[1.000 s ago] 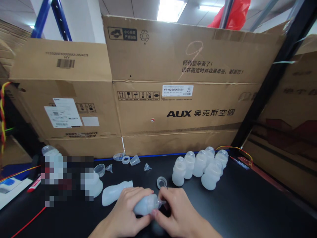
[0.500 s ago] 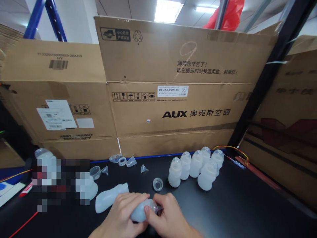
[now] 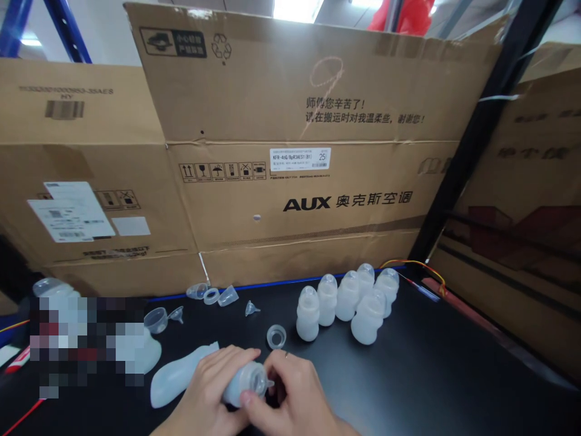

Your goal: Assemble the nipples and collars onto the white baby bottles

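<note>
Translucent silicone bottle (image 3: pixel 240 383) lies gripped in my left hand (image 3: pixel 211 393); my right hand (image 3: pixel 290 399) fingers pinch its neck. Far behind, a cardboard box (image 3: pixel 313 206) reads "AUX", "KFR-46G".

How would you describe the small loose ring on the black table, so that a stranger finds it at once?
Start from the big AUX cardboard box behind the black table. Below it stands a cluster of capped translucent bottles; just left of the nearest bottle, above the right hand, lies the ring. It is flat, round and open in the middle, unlike the small funnel farther back.
</note>
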A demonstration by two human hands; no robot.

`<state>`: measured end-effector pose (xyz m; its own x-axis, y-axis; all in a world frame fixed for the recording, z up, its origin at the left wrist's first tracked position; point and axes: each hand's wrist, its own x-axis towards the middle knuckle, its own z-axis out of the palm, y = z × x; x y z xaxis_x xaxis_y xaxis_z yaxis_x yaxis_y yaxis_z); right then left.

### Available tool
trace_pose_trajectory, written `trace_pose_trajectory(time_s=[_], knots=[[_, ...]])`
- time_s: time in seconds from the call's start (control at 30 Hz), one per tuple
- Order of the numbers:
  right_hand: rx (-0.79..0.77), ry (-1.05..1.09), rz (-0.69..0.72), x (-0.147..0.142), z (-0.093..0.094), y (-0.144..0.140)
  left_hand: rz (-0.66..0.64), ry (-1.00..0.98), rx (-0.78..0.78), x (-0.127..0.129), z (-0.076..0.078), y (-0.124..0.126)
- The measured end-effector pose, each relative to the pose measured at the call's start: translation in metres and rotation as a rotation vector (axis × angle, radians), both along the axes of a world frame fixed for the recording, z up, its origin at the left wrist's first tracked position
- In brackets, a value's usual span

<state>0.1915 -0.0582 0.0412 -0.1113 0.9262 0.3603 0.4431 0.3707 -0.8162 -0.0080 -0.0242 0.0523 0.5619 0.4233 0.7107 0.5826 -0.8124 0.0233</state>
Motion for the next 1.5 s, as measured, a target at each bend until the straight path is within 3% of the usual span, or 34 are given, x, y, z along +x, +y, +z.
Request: trace_pose_trajectory(time_s=[0.13, 0.4, 1.23, 1.5], knots=[[0.127, 0.046, 0.044, 0.0, -0.003, 0.0, 0.021, -0.015, -0.045, -0.003, -0.002, 0.0], [0.314, 0.03, -0.013, 0.003, 0.004, 0.0, 0.025, 0.03, -0.134, -0.005, -0.001, -0.002], [0.434, 0.037, -0.018, 0.006, 0.01, 0.001, -0.071, 0.024, -0.224, -0.002, 0.004, -0.006], [0.415, 0.078, 0.07, 0.009, 0.013, 0.003, -0.118, -0.106, -0.44, 0.007, 0.013, -0.01]])
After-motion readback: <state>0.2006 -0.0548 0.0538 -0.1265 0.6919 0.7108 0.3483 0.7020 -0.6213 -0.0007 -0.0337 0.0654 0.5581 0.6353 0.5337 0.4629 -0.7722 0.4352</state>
